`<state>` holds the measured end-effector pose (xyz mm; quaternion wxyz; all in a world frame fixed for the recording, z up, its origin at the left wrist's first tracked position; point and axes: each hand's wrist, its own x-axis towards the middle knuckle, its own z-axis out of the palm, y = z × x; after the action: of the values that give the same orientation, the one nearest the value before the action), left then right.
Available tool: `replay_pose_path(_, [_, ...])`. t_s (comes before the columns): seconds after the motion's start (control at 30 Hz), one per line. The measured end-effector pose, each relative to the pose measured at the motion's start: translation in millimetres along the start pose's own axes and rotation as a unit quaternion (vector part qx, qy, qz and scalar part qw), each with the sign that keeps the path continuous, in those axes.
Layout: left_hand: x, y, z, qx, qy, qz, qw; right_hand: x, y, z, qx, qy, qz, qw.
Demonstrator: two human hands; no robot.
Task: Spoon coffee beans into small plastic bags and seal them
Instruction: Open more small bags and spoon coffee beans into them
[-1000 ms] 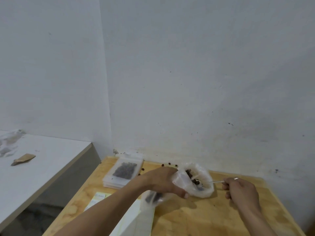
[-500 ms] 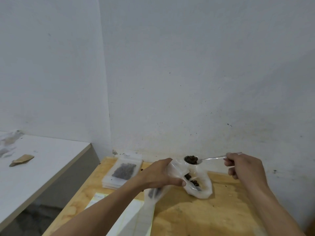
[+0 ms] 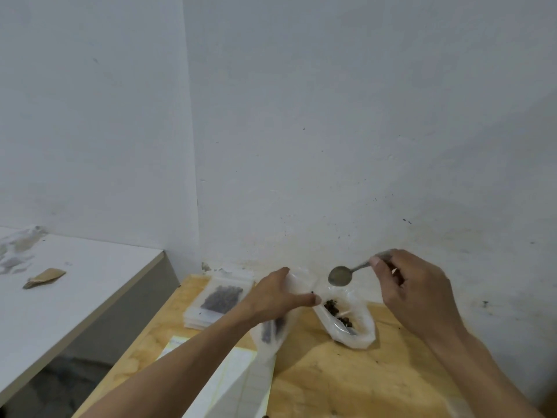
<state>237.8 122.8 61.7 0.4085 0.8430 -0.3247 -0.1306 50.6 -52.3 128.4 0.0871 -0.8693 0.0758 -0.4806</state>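
My left hand (image 3: 278,298) pinches a small clear plastic bag (image 3: 272,330) that hangs below it with dark coffee beans inside. My right hand (image 3: 413,292) holds a metal spoon (image 3: 340,275) by the handle; its bowl looks empty and hovers between the two hands. Under the spoon a larger clear bag of coffee beans (image 3: 346,322) lies open on the wooden table (image 3: 346,378). One bean (image 3: 312,293) sits by my left fingertips.
A stack of flat filled bags (image 3: 218,300) lies at the table's back left corner. White and yellow paper sheets (image 3: 238,378) lie under my left forearm. A white counter (image 3: 75,285) with a brown scrap (image 3: 45,277) stands to the left. Walls close behind.
The spoon lifted out of the large bag loaded with beans, moved toward the small bag, and now shows an empty bowl. My right hand rose and shifted right.
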Motion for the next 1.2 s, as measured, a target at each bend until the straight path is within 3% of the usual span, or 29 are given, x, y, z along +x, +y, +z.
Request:
replay_pose_path(0.17, [3,4,3,-0.067,0.035,-0.034,0.997,-50,16,17,-0.133,-0.071,-0.145,0.978])
replay_pose_path(0.33, [-3,11,1,-0.097,0.027,-0.026,0.995,-80,23,25,-0.113,-0.147,-0.166,0.968])
replay_pose_path(0.5, [-9,21,-9,-0.102,0.028,-0.018,0.994,-66,18,18,-0.153,-0.31,-0.174,0.922])
replay_pose_path(0.6, [-13,27,-12,-0.096,0.031,-0.014,0.995,-47,15,17,-0.155,-0.373,-0.106,0.908])
replay_pose_path(0.73, [-21,40,-14,-0.093,0.049,-0.013,0.994,-21,-7,12,-0.08,-0.326,0.009,0.942])
replay_pose_path(0.83, [-28,50,-16,-0.114,0.062,-0.007,0.992,-12,-25,9,0.067,-0.304,0.088,0.946])
replay_pose_path(0.93, [-36,60,-17,-0.145,0.075,-0.006,0.987,-7,-44,3,0.194,-0.346,0.15,0.906])
replay_pose_path(1.0, [-38,66,-18,-0.161,0.068,-0.011,0.985,-7,-53,4,0.217,-0.369,0.175,0.886])
replay_pose_path(1.13, [-45,72,-20,-0.223,0.016,-0.001,0.975,-12,-49,12,0.208,-0.289,0.205,0.912])
replay_pose_path(1.2, [-47,69,-20,-0.274,0.027,0.017,0.961,-15,-37,12,0.247,-0.272,0.249,0.896])
